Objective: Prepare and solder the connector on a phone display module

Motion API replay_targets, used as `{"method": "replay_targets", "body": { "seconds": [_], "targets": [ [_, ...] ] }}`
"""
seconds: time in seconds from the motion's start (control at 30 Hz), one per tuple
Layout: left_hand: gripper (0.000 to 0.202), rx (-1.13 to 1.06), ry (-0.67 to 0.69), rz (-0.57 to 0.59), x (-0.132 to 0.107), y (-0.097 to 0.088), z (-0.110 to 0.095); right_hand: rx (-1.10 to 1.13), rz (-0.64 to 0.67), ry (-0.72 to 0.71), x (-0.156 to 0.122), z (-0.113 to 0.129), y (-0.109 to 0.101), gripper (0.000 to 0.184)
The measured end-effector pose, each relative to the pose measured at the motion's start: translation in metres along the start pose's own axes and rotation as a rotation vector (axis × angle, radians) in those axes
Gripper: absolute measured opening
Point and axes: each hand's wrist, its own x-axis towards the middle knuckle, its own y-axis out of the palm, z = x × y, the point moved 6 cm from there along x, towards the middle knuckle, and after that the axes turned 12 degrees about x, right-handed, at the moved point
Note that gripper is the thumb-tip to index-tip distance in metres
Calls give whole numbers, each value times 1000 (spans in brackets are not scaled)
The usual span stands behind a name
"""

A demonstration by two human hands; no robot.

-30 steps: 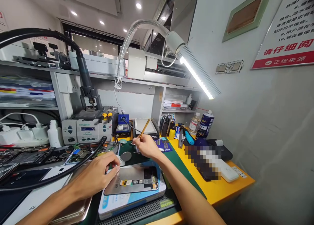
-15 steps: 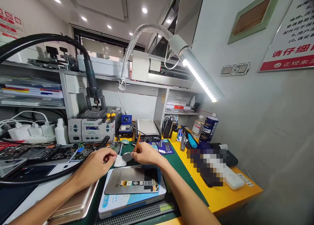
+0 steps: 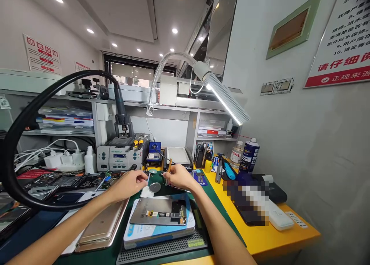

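Observation:
My right hand (image 3: pixel 179 176) pinches a slim orange-brown tool (image 3: pixel 170 165) that stands nearly upright; its kind is hard to tell. Left of those fingertips, a round grey disc (image 3: pixel 155 187) lies beside a white sheet (image 3: pixel 146 192). My left hand (image 3: pixel 131 185) is left of the disc, its thumb and fingers drawn together near the sheet's upper edge. What they hold, if anything, is too small to make out. Closer to me, a phone screen (image 3: pixel 157 213) lies back side up with its flex cable showing, on a blue and white box (image 3: pixel 135 238).
A hot-air station (image 3: pixel 115 159) stands behind my left hand, its thick black hose (image 3: pixel 11 168) looping at left. Stacked gold tablets (image 3: pixel 98 230) lie beneath my left forearm. Bottles (image 3: pixel 249 155), a blue-handled tool (image 3: pixel 228 170) and a white power bank (image 3: pixel 279 217) are at right.
The view has tilted up and turned left. My right fingers, close against the grey disc before, are now a little apart from it, further right. My left hand stays near the white sheet.

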Motion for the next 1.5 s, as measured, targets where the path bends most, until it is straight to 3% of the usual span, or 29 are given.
{"method": "replay_targets", "body": {
  "seconds": [0.17,0.37,0.53,0.67,0.8,0.93,1.1,1.27,1.4,1.5],
  "targets": [
    [27,172,75,129,26,20,-12,-94,-159,-56,-2,6,-20,29],
    [31,302,118,271,42,40,-22,-152,-184,-87,-4,4,-25,28],
    [28,275,115,292,44,40,-28,-148,-186,-69,-3,0,-29,26],
    [43,87,84,195,47,16,-26,-85,-143,-54,-2,-1,-27,26],
    [55,-186,31,149,39,-9,-18,33,-12,-22,-1,-3,-15,33],
    [55,-450,-53,128,22,-13,-10,170,107,-6,-2,-2,-1,30],
    [47,-820,-155,17,6,-10,2,256,119,13,-2,0,2,26],
    [29,-1160,-221,-158,-1,-21,29,283,74,41,1,-2,-4,27],
    [11,-1320,-240,-223,-6,-31,46,317,33,92,6,-12,-9,15],
    [6,-1393,-255,-234,-8,-34,49,352,41,143,7,-18,-11,18]
  ]
}}
